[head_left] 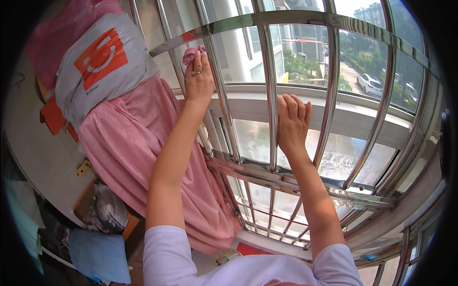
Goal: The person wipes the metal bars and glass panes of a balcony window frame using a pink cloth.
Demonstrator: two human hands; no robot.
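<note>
My left hand [199, 82] reaches up between the steel bars at the upper middle. Under its fingers is a bunched pink cloth [190, 55], pressed towards the window behind the bars; a ring is on one finger. Lower and to the right, my right hand [293, 123] is raised beside an upright steel bar [272, 143]. Its fingertips lie over the white window frame [250, 107], and its thumb is hidden, so its grip is unclear. The polished steel window grille [293, 17] has a curved crossbar above both hands. Behind it is the window glass [234, 57].
A pink curtain [125, 153] hangs left of my left arm, with a white plastic bag [139, 73] above it. A blue cushion-like item [98, 255] and a cardboard box [84, 196] are at lower left. Parked cars [369, 85] show outside.
</note>
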